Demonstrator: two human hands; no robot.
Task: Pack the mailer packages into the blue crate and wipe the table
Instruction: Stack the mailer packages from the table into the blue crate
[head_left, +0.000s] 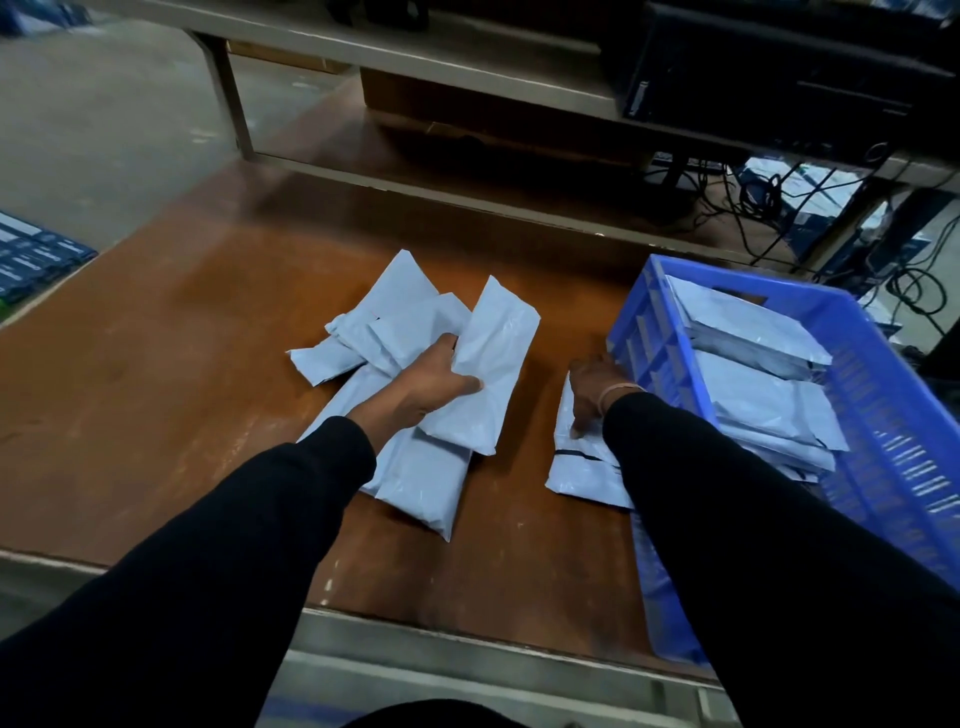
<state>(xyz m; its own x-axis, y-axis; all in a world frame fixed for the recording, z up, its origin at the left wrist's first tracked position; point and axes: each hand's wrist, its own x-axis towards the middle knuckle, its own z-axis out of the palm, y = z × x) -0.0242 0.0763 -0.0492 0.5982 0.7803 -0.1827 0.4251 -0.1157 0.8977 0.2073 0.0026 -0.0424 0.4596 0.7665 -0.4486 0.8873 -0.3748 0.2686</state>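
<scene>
A loose pile of pale grey mailer packages (395, 332) lies in the middle of the brown table (182, 338). My left hand (431, 384) is closed on one long mailer (493, 364) at the pile's right side, thumb on top. My right hand (595, 387) presses down on a separate mailer (576, 467) lying flat just left of the blue crate (898, 415), fingers curled at its edge. The crate stands at the table's right and holds several stacked mailers (763, 384).
A low shelf frame (415, 182) runs across the back of the table, with a cardboard box and dark equipment (779, 67) on it. Tangled cables (769, 197) hang behind the crate. The floor shows at the left, with blue printed packs (31, 254) near the table's left edge.
</scene>
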